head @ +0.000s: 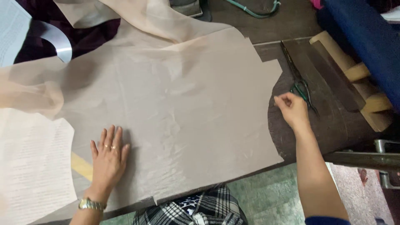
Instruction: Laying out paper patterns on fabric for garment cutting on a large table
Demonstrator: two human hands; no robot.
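A sheer beige fabric [183, 104] lies spread over a tan paper pattern [258, 79] on a dark table. My left hand [109, 156] presses flat on the fabric near the front edge, fingers apart, with rings and a wristwatch. My right hand [291, 109] hovers at the pattern's curved right edge, fingers pinched together, with nothing visibly in them. It is just left of a pair of green-handled scissors [301, 83] lying on the table.
A printed paper sheet [33, 166] lies at the left. Cardboard tubes [354, 79] and a blue fabric roll [366, 37] sit at the right. A curved metal ruler [58, 41] is at the top left, a green cable [254, 10] at the top.
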